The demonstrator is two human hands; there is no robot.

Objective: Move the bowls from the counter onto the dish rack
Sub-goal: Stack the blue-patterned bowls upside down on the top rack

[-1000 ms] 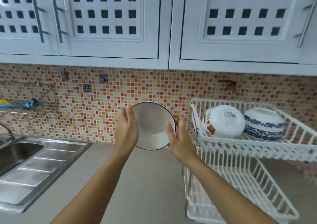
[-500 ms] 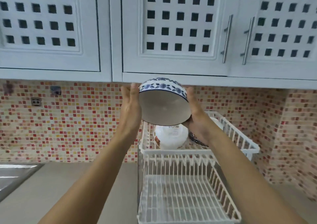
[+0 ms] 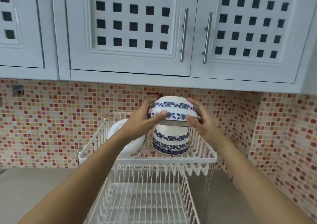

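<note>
- A blue-and-white patterned bowl (image 3: 173,110) is held upside down, rim facing down, between both hands above the upper tier of a white wire dish rack (image 3: 147,158).
- The left hand (image 3: 145,119) is pressed against the bowl's left side; its thumb lies across the lower floral band, and the remaining fingers are curled round the far left wall.
- The right hand (image 3: 199,121) is placed against the right side; the thumb is seen at the rim, the other fingers are spread over the upper right of the bowl. Both hands are closed on the bowl only as far as its curve allows — not clenched.
- Directly beneath the held bowl, a second blue-patterned bowl (image 3: 170,141) is seen inverted on the upper tier, toward the right of that tier. The held bowl's rim is just above its base; whether the two are touching cannot be told, as the gap is partly hidden by the hands.
- A plain white bowl (image 3: 130,145) is leaned on the left part of the same tier, largely covered by the left forearm.
- The lower tier (image 3: 145,201) of the rack is seen below, near the camera, with nothing visible on its wires.
- The rack is stood on a grey counter (image 3: 34,189), against a backsplash of red, orange and cream mosaic tiles (image 3: 68,121).
- White cabinets (image 3: 130,26) with square cut-outs and two metal bar handles (image 3: 184,35) are mounted above — slightly blurred.
</note>
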